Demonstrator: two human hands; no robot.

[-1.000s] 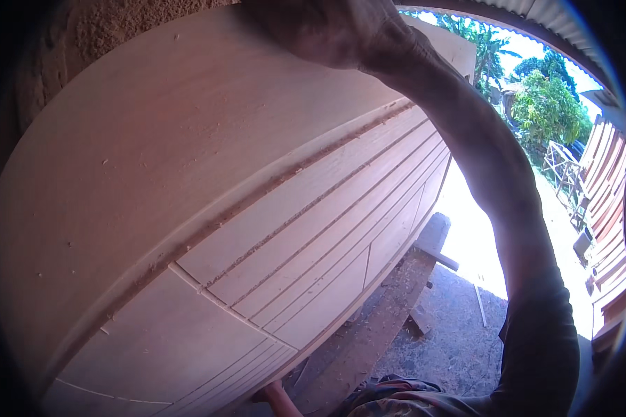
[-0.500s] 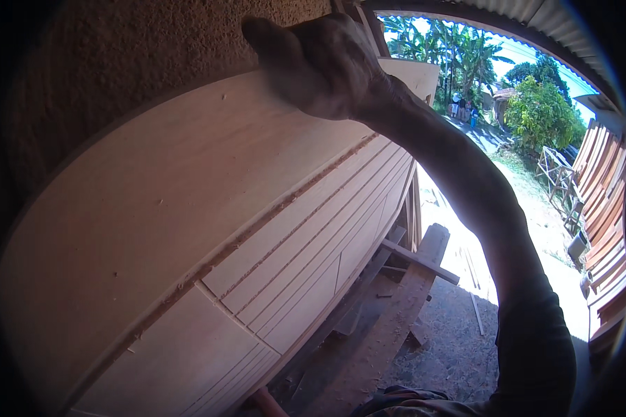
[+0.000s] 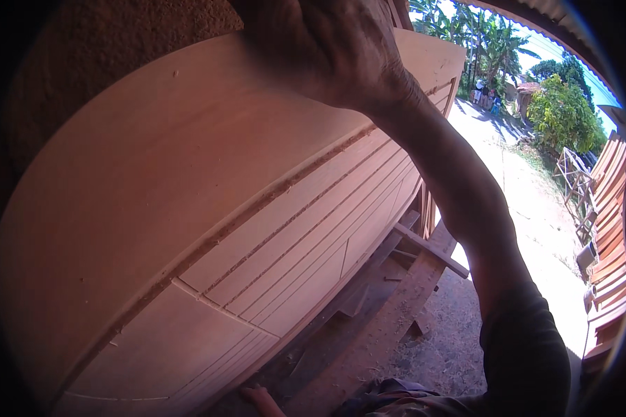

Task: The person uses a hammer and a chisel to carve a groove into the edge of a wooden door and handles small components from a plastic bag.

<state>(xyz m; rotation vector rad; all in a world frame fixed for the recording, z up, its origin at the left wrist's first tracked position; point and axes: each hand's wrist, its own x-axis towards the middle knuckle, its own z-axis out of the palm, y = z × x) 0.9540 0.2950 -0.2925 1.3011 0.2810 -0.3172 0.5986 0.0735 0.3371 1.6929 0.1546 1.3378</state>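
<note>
A large pale wooden panel [image 3: 167,146] with long straight grooves and a rectangular inset pattern leans in front of me, tilted against a rough wall. My right hand [image 3: 327,59] is up at its top edge, the fingers curled and the wrist bent. The picture's top edge and dark blur hide the fingertips and whatever is under them. Low down, part of my left hand [image 3: 259,399] shows at the panel's bottom edge. Its fingers are mostly hidden there. Bits of wood shaving lie along the widest groove.
Under the panel run rough wooden beams [image 3: 396,326], with a crosspiece [image 3: 431,249] jutting out to the right. Shavings litter the dim ground [image 3: 445,340]. Stacked reddish boards [image 3: 612,215] stand at the right. Beyond lie a sunlit yard, trees and distant people.
My view has shifted, so the panel's far corner sits higher and further right. My right hand looks larger and nearer, still at the top edge. The left hand stays low by the panel.
</note>
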